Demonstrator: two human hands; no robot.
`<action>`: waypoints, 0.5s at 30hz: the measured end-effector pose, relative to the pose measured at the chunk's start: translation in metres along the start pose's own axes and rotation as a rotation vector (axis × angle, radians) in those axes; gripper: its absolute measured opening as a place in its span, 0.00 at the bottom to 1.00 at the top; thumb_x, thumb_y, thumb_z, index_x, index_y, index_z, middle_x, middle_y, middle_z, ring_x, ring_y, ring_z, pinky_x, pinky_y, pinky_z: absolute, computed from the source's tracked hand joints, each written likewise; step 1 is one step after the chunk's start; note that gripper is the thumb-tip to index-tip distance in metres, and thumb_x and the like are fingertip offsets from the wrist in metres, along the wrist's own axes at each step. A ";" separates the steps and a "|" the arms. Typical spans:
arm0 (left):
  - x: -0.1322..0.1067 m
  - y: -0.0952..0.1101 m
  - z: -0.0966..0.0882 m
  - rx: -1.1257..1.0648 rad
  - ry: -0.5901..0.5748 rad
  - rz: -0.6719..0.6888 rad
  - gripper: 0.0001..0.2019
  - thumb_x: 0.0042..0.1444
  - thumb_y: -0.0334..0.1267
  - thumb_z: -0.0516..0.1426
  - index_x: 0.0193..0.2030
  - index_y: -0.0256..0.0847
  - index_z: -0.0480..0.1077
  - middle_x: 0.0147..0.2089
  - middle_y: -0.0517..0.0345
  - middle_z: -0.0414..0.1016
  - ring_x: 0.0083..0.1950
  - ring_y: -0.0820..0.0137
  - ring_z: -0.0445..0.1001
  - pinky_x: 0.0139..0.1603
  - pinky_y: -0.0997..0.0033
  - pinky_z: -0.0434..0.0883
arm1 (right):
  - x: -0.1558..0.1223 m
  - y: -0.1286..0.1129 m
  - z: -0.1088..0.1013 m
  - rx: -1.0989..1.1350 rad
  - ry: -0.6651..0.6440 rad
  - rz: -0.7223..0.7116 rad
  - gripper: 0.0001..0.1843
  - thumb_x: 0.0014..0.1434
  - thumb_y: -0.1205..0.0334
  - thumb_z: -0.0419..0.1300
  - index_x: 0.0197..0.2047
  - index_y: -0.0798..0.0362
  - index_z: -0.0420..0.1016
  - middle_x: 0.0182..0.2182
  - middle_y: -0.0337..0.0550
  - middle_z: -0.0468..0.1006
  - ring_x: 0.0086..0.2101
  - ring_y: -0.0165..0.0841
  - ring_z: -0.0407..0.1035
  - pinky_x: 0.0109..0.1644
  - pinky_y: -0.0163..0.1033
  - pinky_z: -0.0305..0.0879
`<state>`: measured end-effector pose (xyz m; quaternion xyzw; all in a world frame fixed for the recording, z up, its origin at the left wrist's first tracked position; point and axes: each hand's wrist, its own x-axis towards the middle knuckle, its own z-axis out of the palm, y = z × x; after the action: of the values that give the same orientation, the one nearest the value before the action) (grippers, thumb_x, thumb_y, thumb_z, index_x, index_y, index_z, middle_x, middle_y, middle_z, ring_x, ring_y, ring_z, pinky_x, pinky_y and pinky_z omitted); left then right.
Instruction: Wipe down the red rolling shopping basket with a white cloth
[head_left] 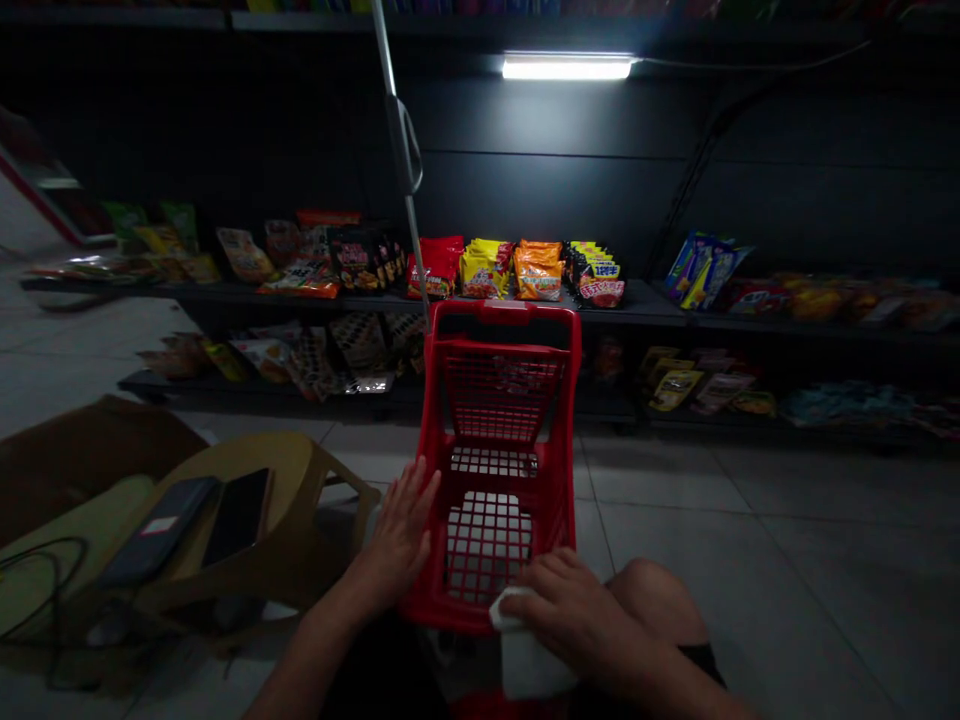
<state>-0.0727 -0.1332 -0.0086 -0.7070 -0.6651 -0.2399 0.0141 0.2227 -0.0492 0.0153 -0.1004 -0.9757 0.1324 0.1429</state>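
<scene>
A red plastic shopping cart (571,440) with a grid basket stands right in front of me, its basket showing only bare grid. My left hand (403,528) lies along the cart's left rim with its fingers stretched out, holding nothing. Over the near right corner of the rim, my right hand (559,600) is closed on a white cloth (529,660), which hangs down on the near side. Whether the cloth touches the rim I cannot tell. A thin metal pole (411,200) rises at the cart's far left corner.
Beyond the cart runs a dark shelf (637,300) with several rows of snack packets (538,272). A lit tube (566,67) hangs above. On the left, a yellow stool (289,470) bears a phone (238,515) and a dark case (161,528); cables (56,590) lie nearby.
</scene>
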 end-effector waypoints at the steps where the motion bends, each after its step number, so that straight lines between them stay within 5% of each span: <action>1: 0.000 -0.002 0.003 -0.028 -0.024 -0.021 0.43 0.61 0.24 0.46 0.76 0.53 0.27 0.79 0.50 0.25 0.79 0.56 0.32 0.74 0.43 0.51 | 0.004 0.016 -0.010 0.007 -0.011 0.008 0.13 0.67 0.64 0.58 0.53 0.41 0.74 0.43 0.37 0.78 0.43 0.32 0.67 0.50 0.40 0.55; 3: 0.002 -0.002 0.005 -0.092 -0.073 -0.053 0.44 0.60 0.23 0.46 0.76 0.54 0.27 0.79 0.52 0.22 0.79 0.58 0.34 0.73 0.48 0.54 | 0.015 0.058 -0.029 -0.020 0.048 0.050 0.14 0.66 0.67 0.57 0.51 0.41 0.75 0.45 0.37 0.78 0.45 0.33 0.68 0.54 0.42 0.53; 7: 0.008 0.005 0.006 -0.178 -0.125 -0.069 0.44 0.58 0.21 0.44 0.76 0.55 0.29 0.79 0.54 0.18 0.79 0.59 0.32 0.74 0.49 0.51 | 0.043 0.148 -0.052 -0.194 0.417 0.306 0.16 0.63 0.70 0.58 0.50 0.42 0.78 0.49 0.41 0.78 0.50 0.38 0.68 0.58 0.48 0.52; 9: 0.006 0.010 0.008 -0.219 -0.130 -0.090 0.42 0.60 0.23 0.44 0.76 0.54 0.30 0.79 0.54 0.19 0.78 0.59 0.32 0.74 0.49 0.50 | 0.049 0.170 -0.051 -0.206 0.613 0.428 0.17 0.62 0.71 0.57 0.51 0.45 0.78 0.51 0.44 0.77 0.52 0.40 0.67 0.59 0.49 0.54; 12: -0.002 0.014 0.014 -0.305 -0.084 -0.187 0.38 0.64 0.29 0.45 0.76 0.53 0.30 0.79 0.53 0.21 0.78 0.58 0.33 0.74 0.48 0.49 | 0.039 0.150 -0.036 -0.130 0.749 0.455 0.18 0.61 0.71 0.56 0.52 0.47 0.76 0.52 0.45 0.76 0.54 0.41 0.66 0.61 0.50 0.57; 15: -0.003 0.012 0.018 -0.409 -0.003 -0.315 0.38 0.66 0.40 0.49 0.76 0.50 0.30 0.80 0.49 0.29 0.78 0.58 0.37 0.74 0.47 0.49 | 0.010 0.085 -0.020 -0.029 0.626 0.297 0.19 0.61 0.70 0.55 0.52 0.45 0.74 0.52 0.43 0.75 0.56 0.40 0.65 0.65 0.52 0.55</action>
<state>-0.0553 -0.1317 -0.0217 -0.5831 -0.7048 -0.3676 -0.1677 0.2329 0.0382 0.0116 -0.2788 -0.8611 0.1008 0.4130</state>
